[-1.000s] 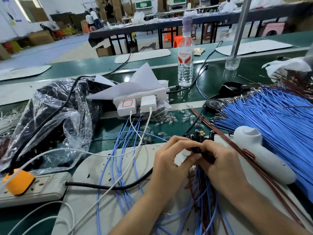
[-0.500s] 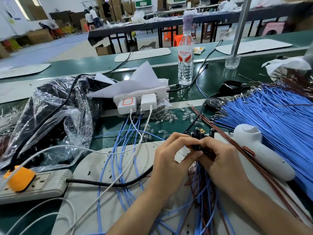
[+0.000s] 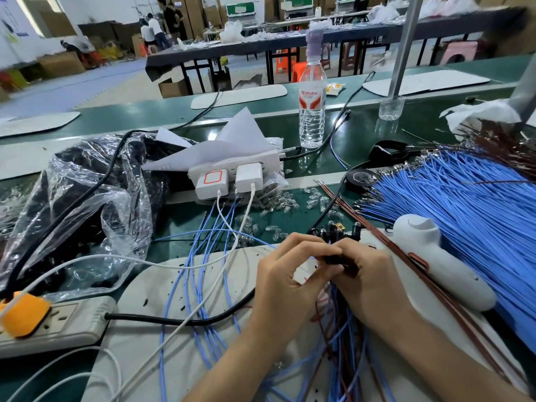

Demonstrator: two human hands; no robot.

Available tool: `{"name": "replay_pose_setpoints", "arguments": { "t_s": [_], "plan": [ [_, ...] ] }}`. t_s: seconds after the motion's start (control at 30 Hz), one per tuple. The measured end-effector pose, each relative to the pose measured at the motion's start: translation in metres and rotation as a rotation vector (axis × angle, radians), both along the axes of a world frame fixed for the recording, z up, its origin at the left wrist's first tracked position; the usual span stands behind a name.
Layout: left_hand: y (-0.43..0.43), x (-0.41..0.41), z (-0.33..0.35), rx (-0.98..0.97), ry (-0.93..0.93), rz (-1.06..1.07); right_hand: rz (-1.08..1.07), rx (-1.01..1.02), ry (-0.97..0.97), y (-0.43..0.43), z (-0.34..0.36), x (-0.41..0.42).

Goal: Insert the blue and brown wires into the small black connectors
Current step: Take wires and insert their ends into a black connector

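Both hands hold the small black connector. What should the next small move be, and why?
Probably press the blue and brown wires further into the black connector, since the left hand and right hand both pinch it and they trail below; the fingers hide whether they are seated.

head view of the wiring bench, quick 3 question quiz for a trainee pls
1. True or false: the clear plastic water bottle stands upright on the green bench.
2. What do the left hand and right hand pinch between them? A) the small black connector B) an orange plug C) a white charger
3. Fill in: the large fanned bundle of blue wires lies to the hands' ___.

Key: 1 true; 2 A; 3 right.
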State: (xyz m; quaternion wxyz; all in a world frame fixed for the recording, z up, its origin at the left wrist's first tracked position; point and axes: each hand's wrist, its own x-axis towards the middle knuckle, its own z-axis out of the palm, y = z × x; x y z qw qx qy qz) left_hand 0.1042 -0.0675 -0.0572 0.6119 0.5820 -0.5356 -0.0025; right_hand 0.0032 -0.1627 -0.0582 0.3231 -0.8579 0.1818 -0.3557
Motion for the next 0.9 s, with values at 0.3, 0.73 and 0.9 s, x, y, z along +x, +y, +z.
{"name": "replay_pose_setpoints", "arguments": {
  "t_s": [0.3, 0.73, 0.9],
  "plan": [
    [-0.001, -0.002, -0.001, 0.087, 0.212, -0.025, -0.044, 0.1, 0.011, -0.003, 0.009, -0.005],
    [-0.003, 0.005, -0.006, 0.118, 0.302, -0.021, -0.352, -0.13, 0.616, -0.076, 0.038, 0.061],
    [-0.003, 0.007, -0.005, 0.113, 0.329, -0.029, -0.396, -0.149, 0.748, -0.078, 0.028, 0.069]
  ]
}}
